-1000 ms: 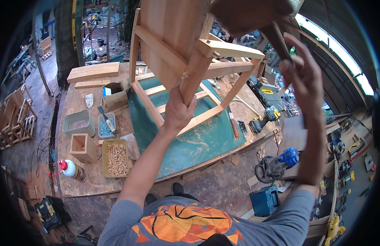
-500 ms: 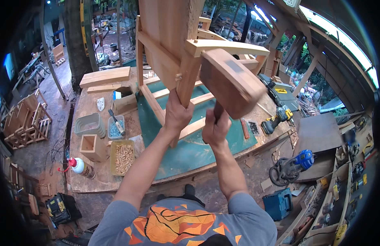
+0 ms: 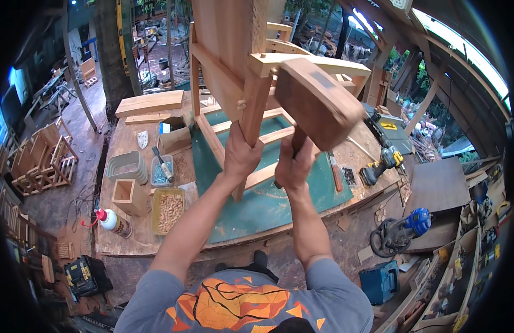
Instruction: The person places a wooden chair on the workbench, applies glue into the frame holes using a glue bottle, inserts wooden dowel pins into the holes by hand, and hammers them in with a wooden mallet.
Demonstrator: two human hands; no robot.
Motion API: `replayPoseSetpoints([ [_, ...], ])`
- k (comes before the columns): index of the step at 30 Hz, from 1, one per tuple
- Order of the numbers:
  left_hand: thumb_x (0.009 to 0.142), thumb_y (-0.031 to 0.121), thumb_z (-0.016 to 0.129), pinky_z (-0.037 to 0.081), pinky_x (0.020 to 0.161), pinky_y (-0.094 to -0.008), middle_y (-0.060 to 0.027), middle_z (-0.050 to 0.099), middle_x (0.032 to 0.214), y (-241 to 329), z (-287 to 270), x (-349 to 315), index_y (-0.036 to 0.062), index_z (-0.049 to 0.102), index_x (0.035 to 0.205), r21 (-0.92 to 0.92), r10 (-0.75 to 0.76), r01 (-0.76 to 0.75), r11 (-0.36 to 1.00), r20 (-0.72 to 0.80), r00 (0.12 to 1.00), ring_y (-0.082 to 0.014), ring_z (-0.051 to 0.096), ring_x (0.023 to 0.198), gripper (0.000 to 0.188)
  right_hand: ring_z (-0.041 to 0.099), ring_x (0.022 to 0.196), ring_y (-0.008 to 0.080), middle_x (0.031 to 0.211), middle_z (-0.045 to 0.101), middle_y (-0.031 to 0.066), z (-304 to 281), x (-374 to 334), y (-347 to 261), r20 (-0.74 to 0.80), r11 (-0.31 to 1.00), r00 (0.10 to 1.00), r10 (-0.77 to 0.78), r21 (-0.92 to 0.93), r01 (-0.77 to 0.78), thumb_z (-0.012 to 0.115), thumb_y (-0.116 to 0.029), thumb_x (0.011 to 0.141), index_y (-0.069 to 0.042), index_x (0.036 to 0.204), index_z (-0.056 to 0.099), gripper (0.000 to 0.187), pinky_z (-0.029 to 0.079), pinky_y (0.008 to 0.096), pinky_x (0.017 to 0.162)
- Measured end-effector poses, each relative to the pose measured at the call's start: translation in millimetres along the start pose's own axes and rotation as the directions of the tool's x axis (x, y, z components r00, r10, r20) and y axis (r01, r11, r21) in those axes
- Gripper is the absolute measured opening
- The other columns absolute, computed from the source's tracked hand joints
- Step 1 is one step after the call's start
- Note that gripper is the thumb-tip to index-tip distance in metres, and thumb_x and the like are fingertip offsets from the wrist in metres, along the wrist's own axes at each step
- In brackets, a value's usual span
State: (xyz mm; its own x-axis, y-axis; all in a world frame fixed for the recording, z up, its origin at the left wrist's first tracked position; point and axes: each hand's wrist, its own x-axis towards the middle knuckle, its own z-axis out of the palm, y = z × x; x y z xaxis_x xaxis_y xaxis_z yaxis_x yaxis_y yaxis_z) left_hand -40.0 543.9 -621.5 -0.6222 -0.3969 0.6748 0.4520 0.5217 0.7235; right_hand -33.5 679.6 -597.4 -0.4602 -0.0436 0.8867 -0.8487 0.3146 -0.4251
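Observation:
A pale wooden chair frame [image 3: 258, 108] stands upright on the green mat [image 3: 229, 222], its back panel rising toward the top of the view. My left hand [image 3: 241, 154] is wrapped round the chair's near upright post, below a small dowel end poking out of it. My right hand [image 3: 294, 164] grips the handle of a large wooden mallet [image 3: 318, 105]. The mallet's head is raised beside the post, close to the joint under the curved armrest [image 3: 312, 64]; I cannot tell whether it touches the wood. The head hides part of the armrest and seat rails.
Left on the workbench [image 3: 140, 247] are a tub of wooden dowels [image 3: 169, 211], a glue bottle [image 3: 112, 223], a wooden box [image 3: 129, 197] and a brush [image 3: 163, 165]. A chisel [image 3: 335, 173] and a cordless drill [image 3: 383, 164] lie right. A vacuum [image 3: 418, 222] stands on the floor.
The view has shifted slightly, so the bench and chair sit a little differently. The mallet stays raised near the armrest joint, its handle turned a little. Both hands keep their grips.

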Motion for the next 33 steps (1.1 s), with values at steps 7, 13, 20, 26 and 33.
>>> replayPoseSetpoints([
  [7, 0.085, 0.011, 0.064, 0.052, 0.074, -0.0522, -0.0267, 0.063, 0.087, -0.3, -0.3, 4.2, -0.0042, 0.046, 0.115, 0.032, 0.0, 0.0, 0.999, 0.001, 1.0, -0.0478, 0.066, 0.084, 0.038, 0.068, 0.102, 0.034, 0.102, 0.07, 0.0226, 4.1, 2.4, -5.5, 0.124, 0.959, 0.96, 0.251, 0.099, -0.264, 0.056, -0.009, 0.102, 0.009, 0.123, 0.057, 0.028, 0.052, 0.0402, 0.087],
  [13, 0.083, 0.009, 0.066, 0.05, 0.076, -0.0566, -0.034, 0.061, 0.094, 1.7, 0.6, 5.2, -0.0052, 0.041, 0.121, -0.007, 0.043, -0.043, 0.999, 0.035, 0.998, -0.0541, 0.063, 0.089, 0.048, 0.054, 0.068, 0.0151, 0.084, 0.059, 0.0074, 7.5, -54.4, 40.9, -0.124, 0.993, 0.992, -0.021, 0.11, 0.035, 0.057, -0.006, 0.102, 0.009, 0.123, 0.052, 0.026, 0.045, 0.0289, 0.062],
  [20, 0.083, 0.01, 0.066, 0.05, 0.076, -0.0562, -0.0331, 0.061, 0.094, 3.7, -6.1, 5.6, -0.0036, 0.04, 0.118, 0.035, -0.031, 0.027, 0.999, 0.113, 0.993, -0.0526, 0.063, 0.089, 0.045, 0.056, 0.068, 0.0168, 0.084, 0.061, 0.0081, 11.1, -76.7, 36.8, -0.027, 0.982, 0.994, 0.111, 0.154, -0.105, 0.057, -0.004, 0.101, 0.009, 0.125, 0.051, 0.029, 0.046, 0.0297, 0.065],
  [26, 0.084, 0.011, 0.065, 0.051, 0.077, -0.0545, -0.0297, 0.062, 0.096, -1.1, -10.0, 9.1, -0.0035, 0.039, 0.118, 0.05, -0.033, 0.025, 0.998, 0.174, 0.984, -0.0511, 0.064, 0.091, 0.045, 0.069, 0.074, 0.0347, 0.08, 0.067, 0.0175, 31.7, -60.0, 50.6, 0.022, 0.944, 0.973, 0.228, 0.241, -0.227, 0.056, -0.002, 0.097, 0.005, 0.111, 0.062, 0.017, 0.051, 0.0436, 0.067],
  [33, 0.084, 0.013, 0.067, 0.052, 0.077, -0.0492, -0.024, 0.06, 0.096, 3.6, -15.6, 4.0, -0.0028, 0.039, 0.12, 0.119, -0.043, 0.019, 0.993, 0.199, 0.979, -0.0408, 0.065, 0.089, 0.048, 0.051, 0.06, 0.017, 0.075, 0.056, 0.0077, 23.4, -57.1, 49.9, -0.01, 0.976, 0.996, 0.083, 0.205, -0.08, 0.058, 0.001, 0.098, 0.006, 0.121, 0.052, 0.025, 0.04, 0.0303, 0.056],
])
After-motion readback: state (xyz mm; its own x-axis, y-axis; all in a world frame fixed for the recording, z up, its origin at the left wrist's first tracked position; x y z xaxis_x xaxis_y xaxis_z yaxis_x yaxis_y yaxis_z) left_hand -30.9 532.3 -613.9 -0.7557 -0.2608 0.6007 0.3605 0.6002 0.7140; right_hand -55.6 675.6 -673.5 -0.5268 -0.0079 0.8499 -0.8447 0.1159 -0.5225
